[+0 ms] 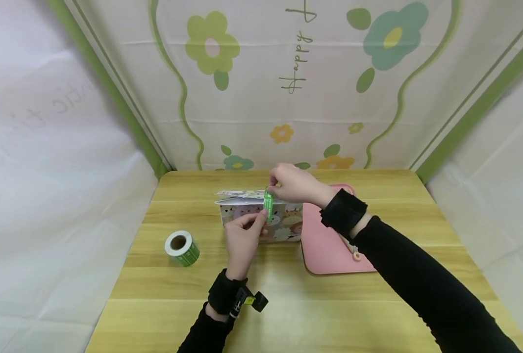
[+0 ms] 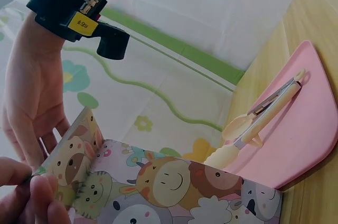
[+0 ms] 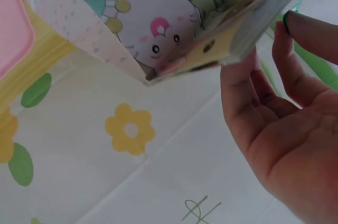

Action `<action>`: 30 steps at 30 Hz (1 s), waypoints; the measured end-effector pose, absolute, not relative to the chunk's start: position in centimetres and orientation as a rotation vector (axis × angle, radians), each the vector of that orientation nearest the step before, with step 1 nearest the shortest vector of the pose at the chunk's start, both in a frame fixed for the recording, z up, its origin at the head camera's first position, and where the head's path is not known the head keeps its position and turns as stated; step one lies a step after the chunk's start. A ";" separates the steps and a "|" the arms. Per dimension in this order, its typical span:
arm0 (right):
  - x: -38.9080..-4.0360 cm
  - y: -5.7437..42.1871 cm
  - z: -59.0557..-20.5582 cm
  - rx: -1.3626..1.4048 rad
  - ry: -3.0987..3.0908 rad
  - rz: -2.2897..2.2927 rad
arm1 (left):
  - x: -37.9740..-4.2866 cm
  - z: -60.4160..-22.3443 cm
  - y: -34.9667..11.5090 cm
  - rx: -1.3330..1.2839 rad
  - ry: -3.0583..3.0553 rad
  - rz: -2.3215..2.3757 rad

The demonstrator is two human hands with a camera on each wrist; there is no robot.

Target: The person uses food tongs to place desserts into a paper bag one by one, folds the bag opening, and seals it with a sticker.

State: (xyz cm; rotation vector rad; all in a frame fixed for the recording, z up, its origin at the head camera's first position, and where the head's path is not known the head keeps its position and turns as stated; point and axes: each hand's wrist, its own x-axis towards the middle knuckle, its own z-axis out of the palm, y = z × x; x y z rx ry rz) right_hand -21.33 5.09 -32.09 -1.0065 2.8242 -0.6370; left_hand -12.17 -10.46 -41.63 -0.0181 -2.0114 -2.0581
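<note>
A green-and-white sticker strip [image 1: 268, 202] is stretched between both hands in the head view. My left hand [image 1: 242, 240] pinches its lower end in front of a box [image 1: 283, 225] printed with cartoon animals. At the upper end, my right hand [image 1: 294, 184] holds the strip between thumb and fingers, above the box's top edge. Folded panels stand along the box's top. The left wrist view shows the left fingers [image 2: 39, 197] beside a raised, printed panel [image 2: 71, 158]. A bit of green shows at the right fingertips [image 3: 288, 23] in the right wrist view.
A roll of green stickers [image 1: 182, 248] stands on the wooden table [image 1: 164, 304], left of the box. Right of the box lies a pink mat [image 1: 325, 260], bearing cream-coloured tongs [image 2: 269, 115] and other utensils. Patterned fabric [image 1: 252, 98] hangs behind the table.
</note>
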 end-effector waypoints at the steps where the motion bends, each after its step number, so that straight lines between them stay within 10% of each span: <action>1: -21.3 5.0 -32.2 -1.006 2.833 -0.638 | -12.4 -42.1 -10.5 -0.020 -2.004 -2.058; 30: -21.8 4.2 -35.8 -0.825 2.893 -0.481 | -12.0 -46.0 -10.7 0.135 -2.086 -2.097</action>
